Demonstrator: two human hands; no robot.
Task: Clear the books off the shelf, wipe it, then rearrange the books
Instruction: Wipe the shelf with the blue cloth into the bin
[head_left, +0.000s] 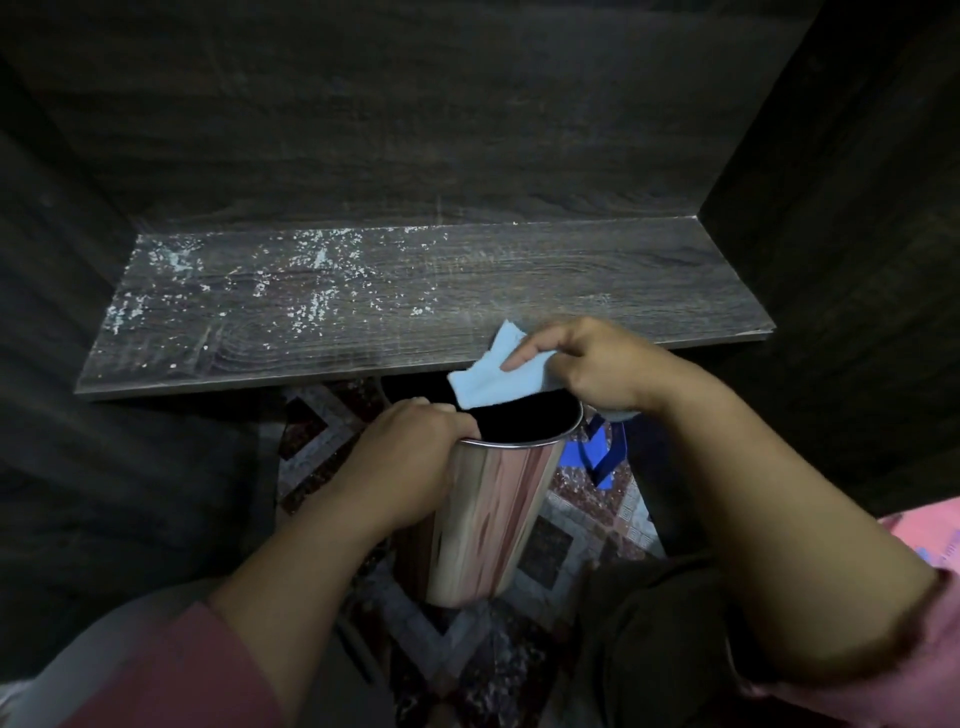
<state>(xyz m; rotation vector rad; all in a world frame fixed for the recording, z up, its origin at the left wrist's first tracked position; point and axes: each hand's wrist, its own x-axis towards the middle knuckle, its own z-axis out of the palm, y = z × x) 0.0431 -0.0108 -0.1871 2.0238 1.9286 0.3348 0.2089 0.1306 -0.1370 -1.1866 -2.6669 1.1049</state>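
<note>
A dark wood-grain shelf (415, 291) is seen across the middle of the view, enclosed by dark panels at the back and on both sides, and its top is scattered with white specks, thickest toward the left and centre. A light blue cloth (483, 374) is held in the right hand (587, 364), with the thumb tucked beneath and the forefinger laid along the top of the cloth; whether the other fingers are closed round it cannot be told. The cloth is placed at the shelf's front edge, one corner overlapping the board and the rest hanging over the dark mouth of a shiny metal bin (493, 519). The bin is kept just below and in front of the shelf edge, tilted a little, and its rim is gripped on the near left side by the left hand (405, 452), whose fingers are curled over the lip into the opening. A patterned floor (322, 431) of diamonds and squares is visible beneath the bin. A bright blue object (597, 452) is partly seen on the floor under the right wrist; what it is cannot be told. Both forearms are bare, with pink sleeves (171, 670) pushed up near the elbows.
</note>
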